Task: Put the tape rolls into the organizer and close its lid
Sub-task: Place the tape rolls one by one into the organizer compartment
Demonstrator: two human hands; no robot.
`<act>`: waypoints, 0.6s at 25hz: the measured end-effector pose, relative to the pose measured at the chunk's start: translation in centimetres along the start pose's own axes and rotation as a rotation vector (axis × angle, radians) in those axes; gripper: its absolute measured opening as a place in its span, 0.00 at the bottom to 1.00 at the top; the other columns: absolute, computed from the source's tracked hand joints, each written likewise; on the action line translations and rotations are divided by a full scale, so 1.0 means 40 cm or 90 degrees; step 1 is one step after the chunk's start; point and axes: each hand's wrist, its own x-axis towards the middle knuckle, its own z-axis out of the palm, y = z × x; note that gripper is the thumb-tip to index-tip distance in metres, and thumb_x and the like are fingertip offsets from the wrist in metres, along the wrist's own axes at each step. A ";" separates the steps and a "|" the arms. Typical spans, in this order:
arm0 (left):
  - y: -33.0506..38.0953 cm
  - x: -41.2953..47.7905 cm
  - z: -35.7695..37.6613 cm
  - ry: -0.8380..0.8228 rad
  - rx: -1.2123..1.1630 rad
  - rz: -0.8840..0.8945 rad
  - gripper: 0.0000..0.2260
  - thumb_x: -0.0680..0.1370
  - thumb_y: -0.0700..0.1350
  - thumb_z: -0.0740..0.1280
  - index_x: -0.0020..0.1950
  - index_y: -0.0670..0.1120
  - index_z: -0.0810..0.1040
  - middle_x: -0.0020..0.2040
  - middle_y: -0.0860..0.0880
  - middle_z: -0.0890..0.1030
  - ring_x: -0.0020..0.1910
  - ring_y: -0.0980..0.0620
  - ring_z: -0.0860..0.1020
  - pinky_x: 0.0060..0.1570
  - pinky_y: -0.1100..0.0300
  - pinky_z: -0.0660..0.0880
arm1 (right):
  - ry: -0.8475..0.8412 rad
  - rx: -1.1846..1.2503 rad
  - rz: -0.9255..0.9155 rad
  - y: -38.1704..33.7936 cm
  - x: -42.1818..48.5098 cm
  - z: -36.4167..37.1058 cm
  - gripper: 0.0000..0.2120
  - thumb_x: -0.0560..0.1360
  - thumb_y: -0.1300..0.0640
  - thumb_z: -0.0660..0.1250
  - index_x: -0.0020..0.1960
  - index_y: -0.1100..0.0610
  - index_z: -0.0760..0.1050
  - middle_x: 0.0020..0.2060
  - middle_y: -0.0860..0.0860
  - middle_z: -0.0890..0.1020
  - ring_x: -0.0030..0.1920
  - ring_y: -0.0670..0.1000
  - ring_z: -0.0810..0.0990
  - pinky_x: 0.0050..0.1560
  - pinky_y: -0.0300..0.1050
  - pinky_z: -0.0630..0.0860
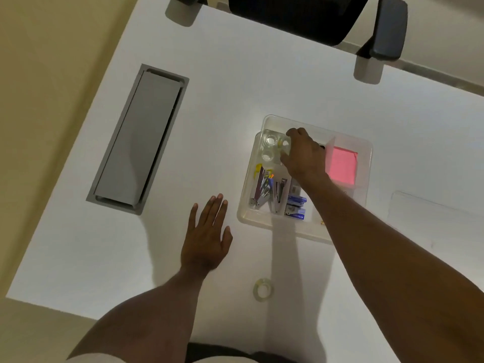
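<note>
Right hand [303, 153] reaches into the organizer [364, 184], grip unclear; left hand [207, 239] lies flat and empty, one tape roll [263, 289] beside it.

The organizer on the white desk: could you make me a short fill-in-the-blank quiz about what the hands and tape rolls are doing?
1. The right hand reaches into the clear organizer, into the compartment that holds ____ rolls.
2. One tape roll lies outside the organizer, on the ____.
3. The left hand lies flat and holds ____.
4. The sticky notes are ____ in colour.

Missing words: tape; desk; nothing; pink
</note>
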 end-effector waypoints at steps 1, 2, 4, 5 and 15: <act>0.000 0.001 0.000 -0.001 0.000 0.000 0.29 0.86 0.56 0.50 0.87 0.48 0.54 0.87 0.48 0.54 0.87 0.50 0.52 0.84 0.38 0.52 | -0.010 -0.039 0.007 -0.005 0.008 0.005 0.15 0.72 0.61 0.71 0.58 0.58 0.73 0.52 0.55 0.78 0.44 0.62 0.82 0.38 0.47 0.68; 0.001 0.002 0.000 -0.003 -0.002 -0.001 0.29 0.86 0.56 0.50 0.86 0.48 0.54 0.87 0.49 0.54 0.87 0.50 0.52 0.84 0.38 0.52 | -0.017 -0.078 0.012 -0.011 0.013 0.009 0.15 0.72 0.63 0.70 0.57 0.58 0.73 0.51 0.55 0.77 0.43 0.62 0.82 0.36 0.46 0.65; 0.000 0.002 0.001 -0.007 -0.004 -0.004 0.29 0.86 0.57 0.49 0.86 0.48 0.55 0.87 0.48 0.55 0.86 0.50 0.52 0.84 0.38 0.53 | -0.025 -0.140 0.011 -0.027 0.019 0.019 0.14 0.72 0.65 0.68 0.56 0.59 0.73 0.51 0.56 0.77 0.40 0.62 0.82 0.31 0.45 0.60; -0.001 0.002 0.003 -0.008 -0.004 -0.004 0.29 0.86 0.57 0.49 0.86 0.48 0.55 0.87 0.48 0.55 0.86 0.50 0.53 0.84 0.38 0.53 | -0.027 -0.155 0.010 -0.032 0.022 0.023 0.14 0.72 0.66 0.67 0.56 0.60 0.73 0.51 0.57 0.77 0.40 0.62 0.82 0.30 0.44 0.58; -0.005 0.003 0.007 -0.021 -0.004 -0.004 0.30 0.86 0.59 0.45 0.87 0.48 0.54 0.87 0.48 0.54 0.86 0.49 0.52 0.84 0.38 0.51 | 0.053 -0.144 -0.006 -0.029 -0.006 0.025 0.12 0.71 0.66 0.68 0.53 0.61 0.73 0.49 0.59 0.76 0.30 0.61 0.78 0.29 0.46 0.67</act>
